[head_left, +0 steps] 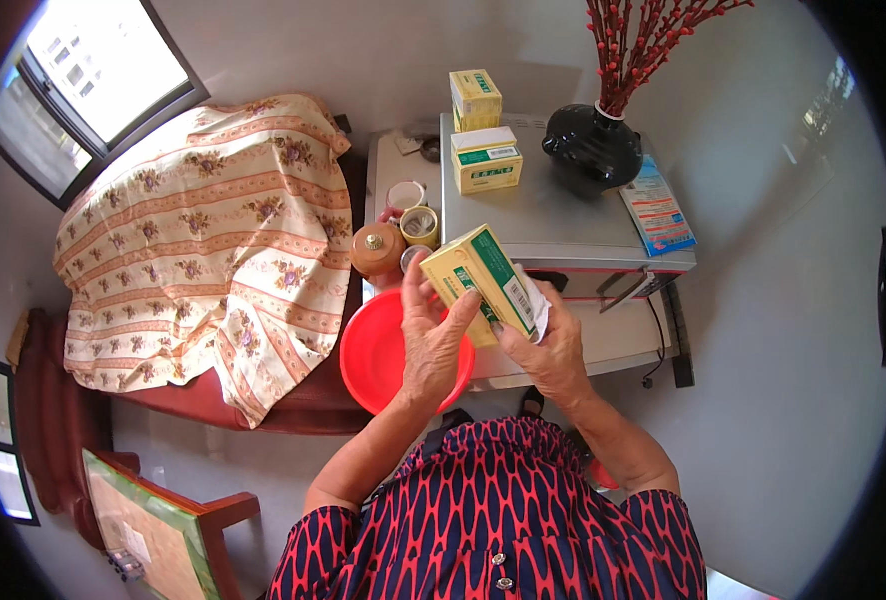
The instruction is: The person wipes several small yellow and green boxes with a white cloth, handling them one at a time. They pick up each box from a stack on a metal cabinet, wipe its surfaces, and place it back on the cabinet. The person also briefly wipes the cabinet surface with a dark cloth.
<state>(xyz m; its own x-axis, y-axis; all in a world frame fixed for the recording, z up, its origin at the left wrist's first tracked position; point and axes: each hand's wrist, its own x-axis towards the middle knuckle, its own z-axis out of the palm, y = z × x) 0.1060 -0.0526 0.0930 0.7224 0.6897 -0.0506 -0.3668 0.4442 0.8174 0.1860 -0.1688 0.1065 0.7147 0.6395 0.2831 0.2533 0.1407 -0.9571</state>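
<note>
A yellow and green cardboard carton [460, 262] is tilted between my two hands in front of the silver appliance. My left hand [431, 350] is closed around its left side, thumb lying across the face. Around the lower right end, my right hand [553, 352] grips the carton together with a crumpled white cloth or tissue [539, 306]; which of the two I cannot tell. Beneath my left hand is a round red plastic basin [368, 350]. Two similar cartons stand on the appliance, a nearer one [487, 176] and a farther one [477, 103].
The silver appliance [563, 225] bears a black vase [591, 150] with red-budded branches and a blue-white printed packet [660, 208]. Left of it are a brown lidded jar [378, 248] and an open yellow tin [420, 225]. A flowered cloth [203, 240] covers the sofa at left.
</note>
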